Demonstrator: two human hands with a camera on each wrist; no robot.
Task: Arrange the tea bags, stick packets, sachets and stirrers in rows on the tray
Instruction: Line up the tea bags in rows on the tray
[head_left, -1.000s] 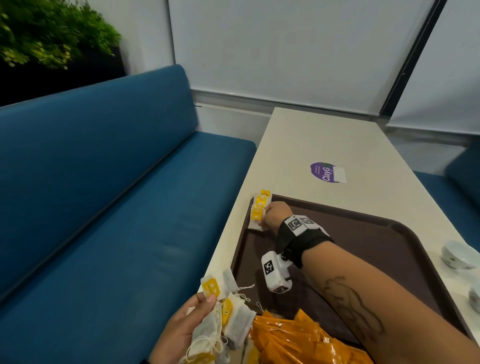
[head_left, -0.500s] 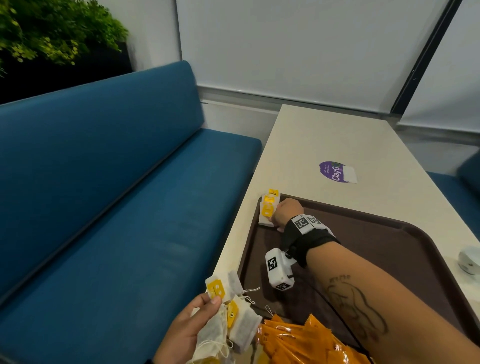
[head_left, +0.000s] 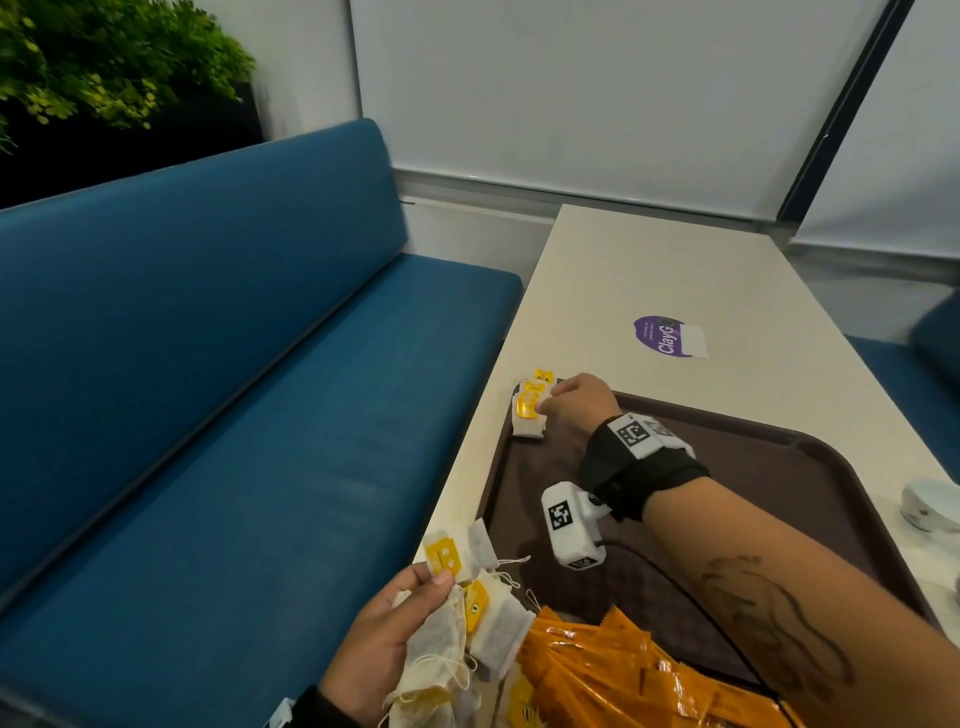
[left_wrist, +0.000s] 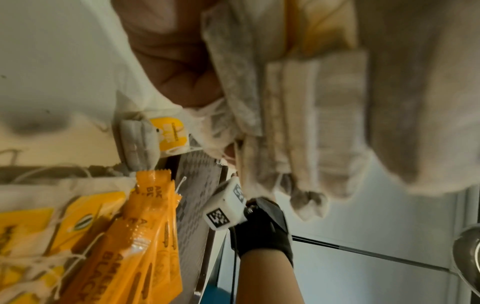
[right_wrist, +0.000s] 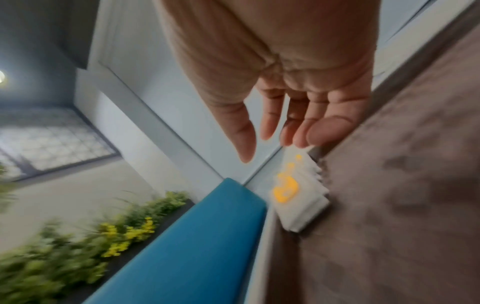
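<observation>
Fingers (right_wrist: 322, 131) relaxed, straight, holding nothing, beside tea-bag row (head_left: 530, 410) at tray's (head_left: 779, 467) eleven o'clock; left hand (head_left: 379, 644) gripping spare tea bags (head_left: 467, 613), likely for feeding onward.

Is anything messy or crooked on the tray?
Yes. The orange stick packets lie in a jumbled heap at the tray's near edge, not in a row. The small row of tea bags sits crowded into the far left corner, overlapping and riding up on the rim.

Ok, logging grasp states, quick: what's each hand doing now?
Left hand: holding a bunch of tea bags.
Right hand: open, fingers straight beside the tea bag row.
</observation>
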